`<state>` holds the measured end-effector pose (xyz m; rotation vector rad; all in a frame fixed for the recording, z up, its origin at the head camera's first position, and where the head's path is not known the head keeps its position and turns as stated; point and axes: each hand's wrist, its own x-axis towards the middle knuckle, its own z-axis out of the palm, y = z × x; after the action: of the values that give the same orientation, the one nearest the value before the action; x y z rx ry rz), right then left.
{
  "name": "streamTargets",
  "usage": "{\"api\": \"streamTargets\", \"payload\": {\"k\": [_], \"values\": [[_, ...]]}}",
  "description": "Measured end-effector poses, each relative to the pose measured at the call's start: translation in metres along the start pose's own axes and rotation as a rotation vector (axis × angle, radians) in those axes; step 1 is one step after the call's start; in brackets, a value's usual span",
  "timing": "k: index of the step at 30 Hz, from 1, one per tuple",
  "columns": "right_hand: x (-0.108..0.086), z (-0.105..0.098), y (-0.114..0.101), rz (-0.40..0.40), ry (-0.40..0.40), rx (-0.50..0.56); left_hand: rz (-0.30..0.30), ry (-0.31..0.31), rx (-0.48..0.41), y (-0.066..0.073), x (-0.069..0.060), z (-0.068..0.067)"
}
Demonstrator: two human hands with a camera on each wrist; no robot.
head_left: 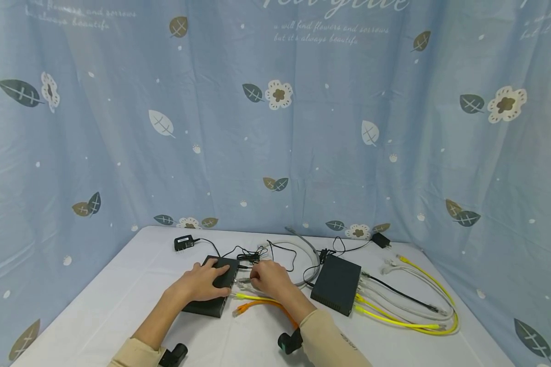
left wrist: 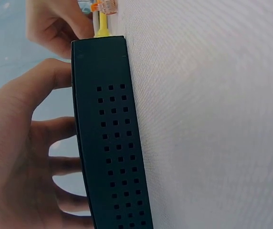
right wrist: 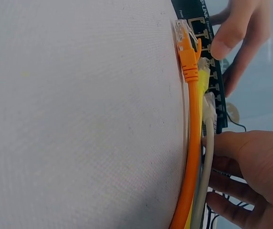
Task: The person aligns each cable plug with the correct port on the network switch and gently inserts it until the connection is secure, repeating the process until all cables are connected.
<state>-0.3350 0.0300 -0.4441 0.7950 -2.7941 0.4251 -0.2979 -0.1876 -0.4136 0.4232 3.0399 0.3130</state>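
A black network switch lies flat on the left of the table, its port row facing right. My left hand rests on its top with fingers spread, the thumb at the port-side edge. Just right of the ports, my right hand pinches a grey network cable behind its plug; the fingertips are partly hidden. A yellow cable has its plug close to the ports; whether it is seated I cannot tell. In front lies an orange network cable, its clear plug loose on the cloth.
A second black switch stands to the right, with yellow, white and black cables running from it. Power adapters and tangled black cords lie toward the back. A blue patterned curtain hangs behind the white table.
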Motion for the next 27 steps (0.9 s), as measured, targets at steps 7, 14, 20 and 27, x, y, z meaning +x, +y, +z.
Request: {"api": "streamTargets", "payload": {"k": [7,14,20,27], "values": [[0.0006,-0.0002,0.0004,0.001,0.002,0.007,0.005,0.001,-0.005,0.0008,-0.0021,-0.0018],[0.0005,-0.0018,0.0012,-0.002,0.01,0.01,0.004,0.0,0.006,-0.0013,-0.0005,-0.0004],[-0.0002,-0.0049,0.0004,-0.006,0.017,0.028,0.016,0.006,0.003,-0.0025,0.0004,0.0002],[-0.0001,-0.0074,-0.0015,0.006,0.009,0.034,0.006,-0.001,-0.005,-0.0032,0.0006,0.0007]]}}
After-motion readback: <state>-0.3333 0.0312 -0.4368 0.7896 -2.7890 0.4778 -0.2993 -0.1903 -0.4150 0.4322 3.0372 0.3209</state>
